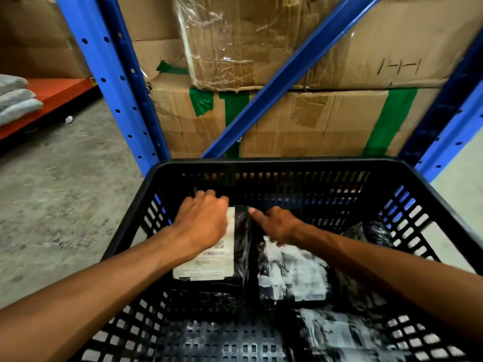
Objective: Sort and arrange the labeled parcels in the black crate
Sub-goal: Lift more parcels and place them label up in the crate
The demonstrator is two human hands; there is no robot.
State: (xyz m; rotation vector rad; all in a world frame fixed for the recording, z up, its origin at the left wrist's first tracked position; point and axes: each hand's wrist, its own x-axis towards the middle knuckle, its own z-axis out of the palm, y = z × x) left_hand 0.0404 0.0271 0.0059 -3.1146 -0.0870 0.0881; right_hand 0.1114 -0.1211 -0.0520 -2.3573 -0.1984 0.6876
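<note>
A black slatted crate [274, 165] fills the lower half of the head view. Inside lies a black-wrapped parcel with a white shipping label [209, 262] at the left. My left hand [201, 223] rests on its far end, fingers curled over the top edge. Beside it on the right lies a second black parcel with a torn white label [292, 278]. My right hand [277, 226] presses on that parcel's far end, index finger pointing at the first parcel. A third labeled parcel [347, 335] lies at the near right. A crumpled black bag [376, 233] sits at the far right.
Blue shelving uprights [115, 82] and a diagonal brace [290, 74] stand just behind the crate, with stacked cardboard boxes [300, 121] taped in green. An orange shelf [52, 92] with grey bundles is at the far left. Concrete floor [65, 192] lies to the left.
</note>
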